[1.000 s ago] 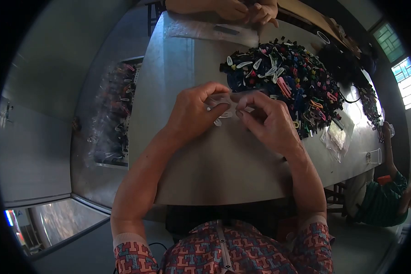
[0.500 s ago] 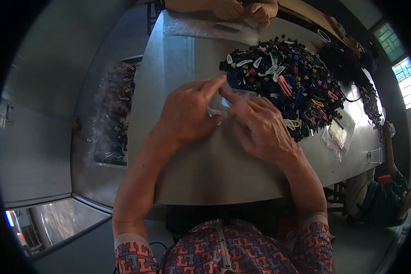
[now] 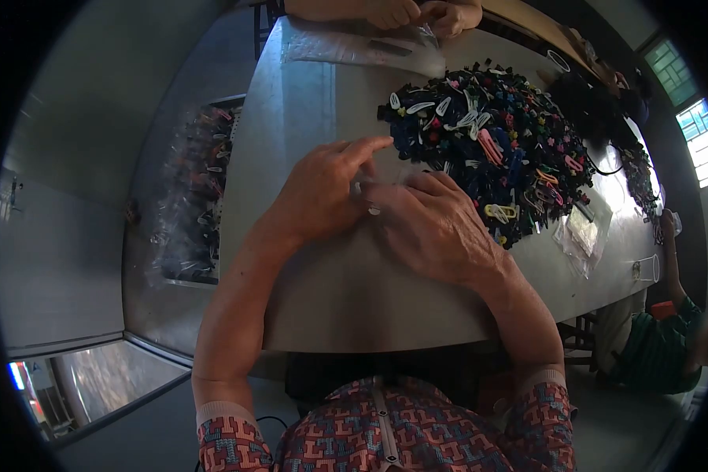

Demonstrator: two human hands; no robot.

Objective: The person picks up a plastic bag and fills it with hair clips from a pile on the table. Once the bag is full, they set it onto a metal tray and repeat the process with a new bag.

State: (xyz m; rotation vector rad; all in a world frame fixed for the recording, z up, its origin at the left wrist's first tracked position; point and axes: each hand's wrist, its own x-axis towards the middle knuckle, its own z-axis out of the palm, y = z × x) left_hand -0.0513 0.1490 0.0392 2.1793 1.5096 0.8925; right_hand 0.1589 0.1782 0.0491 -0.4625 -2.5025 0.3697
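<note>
My left hand (image 3: pixel 322 189) is above the table, index finger stretched toward the pile, the other fingers curled at a small clear plastic bag (image 3: pixel 405 170). Most of that bag is hidden behind my hands. My right hand (image 3: pixel 436 224) is slightly blurred, its fingers bent in against the bag and close to my left thumb. A large heap of hair clips (image 3: pixel 495 134), mostly dark with white, pink and yellow ones, lies just beyond my right hand. At its near edge is a yellow hair clip (image 3: pixel 499 212).
The pale table (image 3: pixel 346 315) carries a large clear bag (image 3: pixel 354 53) at its far side, near another person's hands (image 3: pixel 417 16). To the right are a small bag with pale contents (image 3: pixel 582 232) and a clear cup (image 3: pixel 647 269). A bin of bagged clips (image 3: pixel 200 189) stands left.
My right hand has moved left and slightly down toward my left hand, its index finger now bent in. Less of the small bag shows. The other person's hands have shifted slightly.
</note>
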